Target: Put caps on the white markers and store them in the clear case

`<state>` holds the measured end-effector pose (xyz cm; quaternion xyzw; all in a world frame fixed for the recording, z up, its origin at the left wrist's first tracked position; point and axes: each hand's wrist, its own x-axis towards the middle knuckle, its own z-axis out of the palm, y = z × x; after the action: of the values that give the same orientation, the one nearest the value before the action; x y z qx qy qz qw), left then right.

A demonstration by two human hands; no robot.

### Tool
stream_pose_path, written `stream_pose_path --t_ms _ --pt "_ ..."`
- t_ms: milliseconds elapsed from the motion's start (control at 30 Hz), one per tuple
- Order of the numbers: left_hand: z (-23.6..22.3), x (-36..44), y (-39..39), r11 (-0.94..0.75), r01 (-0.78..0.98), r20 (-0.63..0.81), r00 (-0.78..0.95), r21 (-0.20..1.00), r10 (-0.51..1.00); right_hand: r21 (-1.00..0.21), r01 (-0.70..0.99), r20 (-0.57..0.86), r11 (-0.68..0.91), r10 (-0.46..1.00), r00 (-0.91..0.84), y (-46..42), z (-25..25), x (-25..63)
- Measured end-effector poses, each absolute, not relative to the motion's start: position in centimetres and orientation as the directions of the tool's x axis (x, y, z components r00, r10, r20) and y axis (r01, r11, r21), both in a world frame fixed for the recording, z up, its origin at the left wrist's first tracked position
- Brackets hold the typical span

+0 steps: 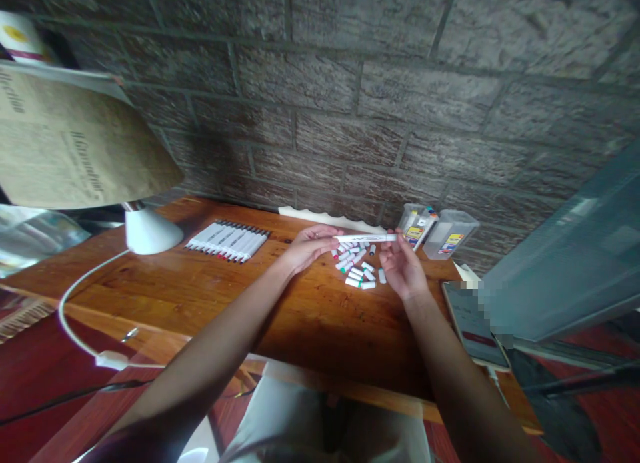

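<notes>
A white marker is held level above the wooden desk, one end in each hand. My left hand pinches its left end between thumb and fingers. At its right end, the fingertips of my right hand are closed on it; whether they grip a cap there is too small to tell. Below the marker, loose marker caps lie in a pile, white with green, red or dark ends. To the left, a neat row of white markers lies side by side on the desk.
Two clear plastic boxes stand at the back right, one with markers inside. A phone or tablet with a cable lies at the right edge. A lamp with a printed shade stands left, its white cord hanging over the front. A brick wall rises behind.
</notes>
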<state>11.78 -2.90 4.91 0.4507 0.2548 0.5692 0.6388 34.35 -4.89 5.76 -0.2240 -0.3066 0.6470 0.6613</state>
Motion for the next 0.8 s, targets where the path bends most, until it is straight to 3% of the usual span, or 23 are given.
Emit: stream_pose_path --t_ms 167,333,433,533,600,700,800 --pt "4.4 11.3 -2.4 -0.065 -0.457 0.160 0.174 0.887 0.972 -0.626 -0.773 0.139 0.101 0.990 0.016 -5.2 7.1 35.4" --pt "4.4 10.6 -1.9 -0.053 -0.462 0.138 0.152 0.885 0.979 -0.538 -0.716 0.339 0.444 0.892 0.298 -5.1 12.7 40.6" --pt "4.1 10.4 -1.5 -0.049 -0.458 0.137 0.161 0.887 0.977 -0.650 -0.423 0.435 0.631 0.766 0.474 -3.7 16.5 43.8" --pt "3.8 10.4 -1.3 -0.039 -0.443 0.129 0.174 0.896 0.976 -0.761 -0.014 0.577 0.649 0.686 0.444 -1.5 19.0 45.7" --pt "3.8 10.4 -1.4 -0.035 -0.435 0.124 0.178 0.900 0.976 -0.763 0.250 0.644 0.595 0.675 0.359 -0.1 19.7 46.1" --pt "3.9 10.3 -1.5 -0.035 -0.438 0.121 0.171 0.898 0.978 -0.608 0.632 0.738 0.480 0.635 0.227 1.2 19.4 46.1" --pt "4.0 10.1 -1.5 -0.032 -0.437 0.117 0.169 0.899 0.979 -0.422 0.831 0.769 0.361 0.628 0.117 1.9 18.2 45.7"
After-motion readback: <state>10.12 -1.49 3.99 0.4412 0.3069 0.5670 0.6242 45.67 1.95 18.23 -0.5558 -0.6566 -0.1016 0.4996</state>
